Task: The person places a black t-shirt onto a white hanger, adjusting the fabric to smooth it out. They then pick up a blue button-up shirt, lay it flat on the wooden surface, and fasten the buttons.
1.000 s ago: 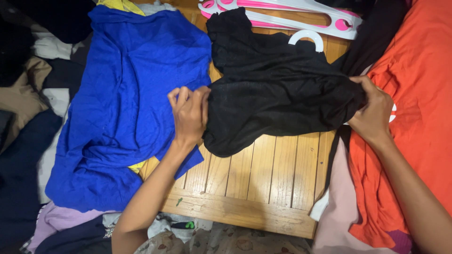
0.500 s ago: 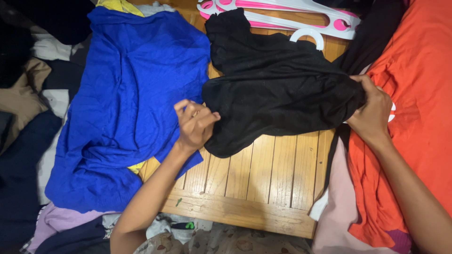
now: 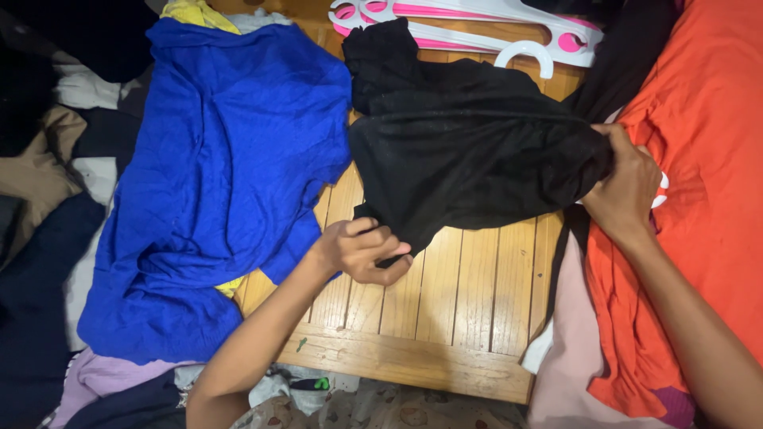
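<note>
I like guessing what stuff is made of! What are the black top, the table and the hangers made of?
Black garment: looks like thin, soft knit fabric, matte; it bunches and drapes where the left hand and right hand grip it.
Table: wood, likely varnished; slats, grain and a slight sheen show.
Hangers: probably plastic; smooth, glossy pink and white moulded shapes.

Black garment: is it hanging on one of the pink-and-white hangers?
No, the black garment lies on the wooden slats, gripped by left hand and right hand.
</note>
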